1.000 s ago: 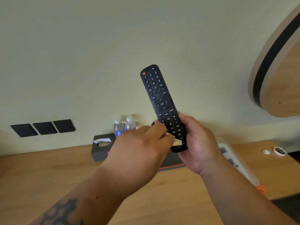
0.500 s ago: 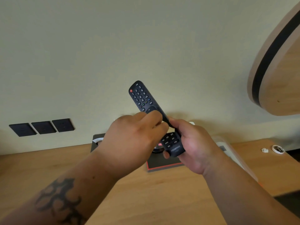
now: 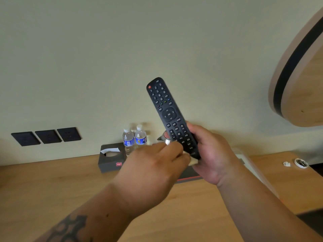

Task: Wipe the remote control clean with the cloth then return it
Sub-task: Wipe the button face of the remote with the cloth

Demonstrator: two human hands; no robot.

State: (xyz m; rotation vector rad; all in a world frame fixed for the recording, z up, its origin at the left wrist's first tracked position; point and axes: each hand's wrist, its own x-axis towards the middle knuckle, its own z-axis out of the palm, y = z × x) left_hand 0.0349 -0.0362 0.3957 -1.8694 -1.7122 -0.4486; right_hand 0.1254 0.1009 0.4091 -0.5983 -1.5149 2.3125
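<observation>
Showing: a wiping stroke in hand above a wooden desk (image 3: 43,186), items listed left to right.
Sockets (image 3: 46,136): three dark wall plates, well apart from the hands; no writing legible.
Tissue box (image 3: 111,158): dark box on the desk with a small red label on its front; the print is too small to read.
Bottles (image 3: 134,139): two clear bottles with blue labels, standing just behind the tissue box; label text blurred.
Left hand (image 3: 153,173): fingers bunched, pinching the cloth and pressing it to the lower end of the remote.
Cloth (image 3: 192,161): only a pale corner shows between the two hands; its full extent is hidden.
Remote (image 3: 170,116): black, held in the air above the desk, tilted with its top end up and to the left, keys facing the camera.
Writing on remote: digits 1 to 9 and 0, "OK" at the centre of the ring, arrow marks, a plus sign; a red key at the top left; smaller key legends unreadable.
Right hand (image 3: 213,154): wrapped around the lower end of the remote, thumb along its right edge.
Risk, slip: the grip covers only the bottom end, so a firm stroke of the cloth could lever the long free end and twist the remote loose onto the desk.
Risk, keys: pressure over the keypad could press buttons unintentionally.
Risk, coverage: the part under the right hand probably goes unwiped unless the grip shifts.
Risk, bottles: a wide elbow swing could topple them.
Small white items (image 3: 297,163): at the far right of the desk; nature unclear.
</observation>
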